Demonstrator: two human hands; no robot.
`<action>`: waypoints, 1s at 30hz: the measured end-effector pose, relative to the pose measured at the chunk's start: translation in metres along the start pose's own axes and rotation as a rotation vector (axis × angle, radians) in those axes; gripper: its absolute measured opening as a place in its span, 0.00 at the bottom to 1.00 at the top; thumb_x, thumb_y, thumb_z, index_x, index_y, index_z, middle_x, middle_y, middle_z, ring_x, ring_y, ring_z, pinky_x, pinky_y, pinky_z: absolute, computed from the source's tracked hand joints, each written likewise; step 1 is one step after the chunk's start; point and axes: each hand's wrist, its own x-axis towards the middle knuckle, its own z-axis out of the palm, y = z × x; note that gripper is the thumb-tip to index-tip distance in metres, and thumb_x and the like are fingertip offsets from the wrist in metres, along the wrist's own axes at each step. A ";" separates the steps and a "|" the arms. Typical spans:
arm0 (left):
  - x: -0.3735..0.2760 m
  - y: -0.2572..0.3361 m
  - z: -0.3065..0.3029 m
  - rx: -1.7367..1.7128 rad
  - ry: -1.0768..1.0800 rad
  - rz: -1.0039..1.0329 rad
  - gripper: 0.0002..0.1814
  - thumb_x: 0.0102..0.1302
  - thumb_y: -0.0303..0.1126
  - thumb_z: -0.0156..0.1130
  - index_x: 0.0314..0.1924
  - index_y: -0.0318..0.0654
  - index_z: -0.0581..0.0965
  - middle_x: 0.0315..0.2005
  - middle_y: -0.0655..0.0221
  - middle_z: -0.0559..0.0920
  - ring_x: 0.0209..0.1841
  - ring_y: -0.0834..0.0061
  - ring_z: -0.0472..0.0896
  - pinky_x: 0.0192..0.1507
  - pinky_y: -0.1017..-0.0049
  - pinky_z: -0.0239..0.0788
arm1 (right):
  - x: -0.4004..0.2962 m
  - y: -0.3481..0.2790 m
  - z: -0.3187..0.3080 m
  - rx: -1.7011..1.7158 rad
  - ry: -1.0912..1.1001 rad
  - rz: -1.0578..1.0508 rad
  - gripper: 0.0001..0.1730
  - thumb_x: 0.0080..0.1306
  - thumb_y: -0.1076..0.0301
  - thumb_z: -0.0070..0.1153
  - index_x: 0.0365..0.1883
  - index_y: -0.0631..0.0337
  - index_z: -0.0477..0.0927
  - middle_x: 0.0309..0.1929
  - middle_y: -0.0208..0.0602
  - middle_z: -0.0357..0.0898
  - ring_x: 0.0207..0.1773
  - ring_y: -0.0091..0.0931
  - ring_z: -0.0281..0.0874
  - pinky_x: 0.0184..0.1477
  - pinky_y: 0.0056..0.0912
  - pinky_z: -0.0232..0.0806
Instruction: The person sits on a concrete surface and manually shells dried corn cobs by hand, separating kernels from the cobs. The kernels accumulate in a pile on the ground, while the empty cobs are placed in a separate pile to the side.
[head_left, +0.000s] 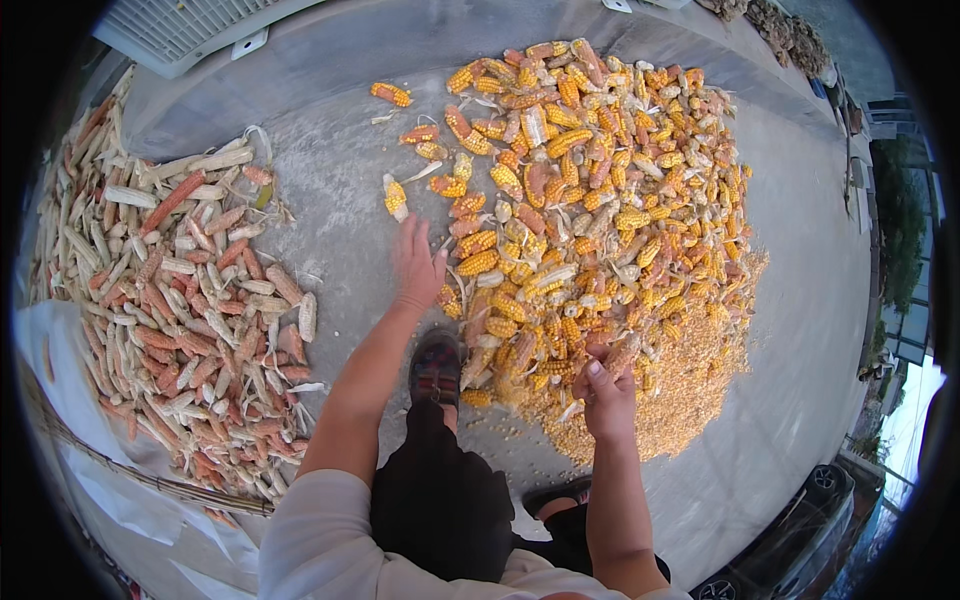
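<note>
My left hand (417, 262) is stretched out over the concrete floor with its fingers apart, its fingertips close to a single yellow corn cob (394, 198). Nothing shows in its grasp. My right hand (606, 386) grips a reddish, mostly bare corn cob (624, 354) over the lower part of a large heap of partly shelled corn cobs (570, 225). Below and right of that heap lies a spread of loose corn kernels (675, 397). A few more cobs lie apart at the heap's left side, among them one (391, 94) near the wall.
On the left is a big pile of bare cobs (187, 322), bordered by white sheeting (135, 502) and a bundle of thin poles. A low wall (330, 60) runs behind, with a white plastic crate (187, 30). My shoe (436, 367) stands between the piles. A car (795, 532) is at lower right.
</note>
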 end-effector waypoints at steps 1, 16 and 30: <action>0.014 -0.011 -0.001 0.071 0.009 -0.016 0.27 0.56 0.36 0.61 0.55 0.34 0.69 0.58 0.57 0.65 0.62 0.53 0.62 0.66 0.54 0.48 | 0.002 0.001 -0.001 -0.015 0.007 0.000 0.21 0.63 0.62 0.60 0.49 0.65 0.71 0.22 0.27 0.68 0.23 0.19 0.64 0.25 0.23 0.58; 0.041 0.047 0.013 -0.251 -0.469 -0.376 0.17 0.60 0.40 0.61 0.43 0.36 0.73 0.41 0.63 0.75 0.48 0.67 0.72 0.52 0.62 0.62 | 0.035 0.004 0.018 -0.029 -0.065 -0.003 0.19 0.66 0.62 0.56 0.50 0.64 0.72 0.29 0.31 0.73 0.29 0.21 0.70 0.32 0.25 0.63; -0.026 0.174 -0.047 -0.953 -0.842 -0.540 0.11 0.66 0.36 0.58 0.40 0.37 0.70 0.32 0.74 0.74 0.36 0.83 0.71 0.38 0.78 0.64 | 0.064 0.006 0.030 0.336 -0.125 -0.105 0.30 0.67 0.63 0.56 0.63 0.65 0.63 0.51 0.40 0.75 0.52 0.27 0.72 0.56 0.32 0.64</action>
